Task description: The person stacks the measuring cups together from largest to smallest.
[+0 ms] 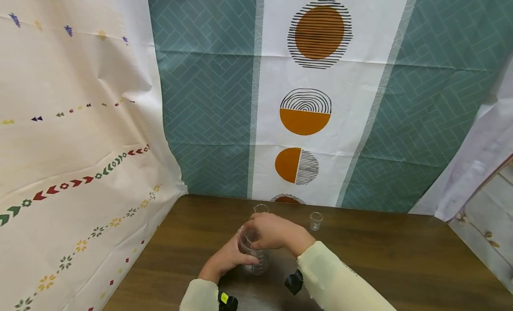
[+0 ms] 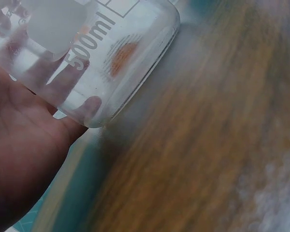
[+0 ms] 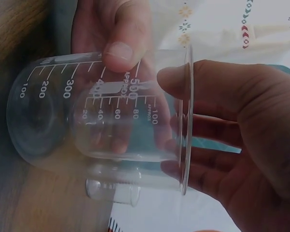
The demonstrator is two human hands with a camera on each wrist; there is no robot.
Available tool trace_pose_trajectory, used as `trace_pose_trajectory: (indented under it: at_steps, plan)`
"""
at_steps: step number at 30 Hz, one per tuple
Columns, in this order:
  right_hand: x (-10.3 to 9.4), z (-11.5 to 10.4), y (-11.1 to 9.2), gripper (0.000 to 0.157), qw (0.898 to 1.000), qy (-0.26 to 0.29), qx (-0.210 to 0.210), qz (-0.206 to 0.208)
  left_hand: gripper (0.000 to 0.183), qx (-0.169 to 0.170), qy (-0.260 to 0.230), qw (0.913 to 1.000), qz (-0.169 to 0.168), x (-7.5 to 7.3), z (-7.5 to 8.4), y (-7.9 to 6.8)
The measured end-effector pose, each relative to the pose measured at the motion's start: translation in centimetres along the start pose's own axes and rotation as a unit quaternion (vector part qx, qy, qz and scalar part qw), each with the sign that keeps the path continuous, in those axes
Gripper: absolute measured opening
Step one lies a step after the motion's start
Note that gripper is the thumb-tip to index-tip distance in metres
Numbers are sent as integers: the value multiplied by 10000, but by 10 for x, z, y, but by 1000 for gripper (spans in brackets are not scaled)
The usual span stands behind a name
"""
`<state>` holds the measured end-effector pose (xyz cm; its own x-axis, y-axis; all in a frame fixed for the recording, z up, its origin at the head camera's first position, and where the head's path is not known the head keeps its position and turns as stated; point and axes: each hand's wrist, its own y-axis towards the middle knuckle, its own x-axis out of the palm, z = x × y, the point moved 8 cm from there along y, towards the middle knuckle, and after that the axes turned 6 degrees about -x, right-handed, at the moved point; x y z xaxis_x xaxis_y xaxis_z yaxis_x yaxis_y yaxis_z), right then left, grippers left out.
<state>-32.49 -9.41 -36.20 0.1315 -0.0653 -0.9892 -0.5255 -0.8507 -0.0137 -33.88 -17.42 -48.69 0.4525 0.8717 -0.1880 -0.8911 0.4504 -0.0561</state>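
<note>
A large clear glass beaker (image 1: 256, 265) marked up to 500 stands over the table in front of me. My left hand (image 1: 229, 256) grips it around the side; in the left wrist view, the "500ml" print shows on the large beaker (image 2: 128, 72). Nested inside it is a smaller beaker (image 3: 118, 137) with a scale from 20 to 100, seen in the right wrist view. My right hand (image 1: 276, 231) reaches over the large rim, its thumb and fingers pinching the small beaker near its top. Both beakers look empty.
Two more small glass beakers are on the brown wooden table (image 1: 384, 253): one beaker (image 1: 315, 222) to the right, another beaker (image 1: 261, 208) behind my right hand. Patterned cloths hang behind the table, with a cream cloth (image 1: 80, 168) along the left side.
</note>
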Motion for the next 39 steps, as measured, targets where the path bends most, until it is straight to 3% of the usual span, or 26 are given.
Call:
trace_pose_trajectory:
  at_steps: [11,19,39]
  plan:
    - [4,-2,3,42,9996,76,280,-32,100,48,-194,9998,-98,0,2,-1]
    - [9,-6,7,40,9998,-70,163,-109,101,194,-265,9993,-152,0,1,-3]
    - [7,-7,5,40,9996,-43,221,-145,99,202,-356,9987,-302,3,4,0]
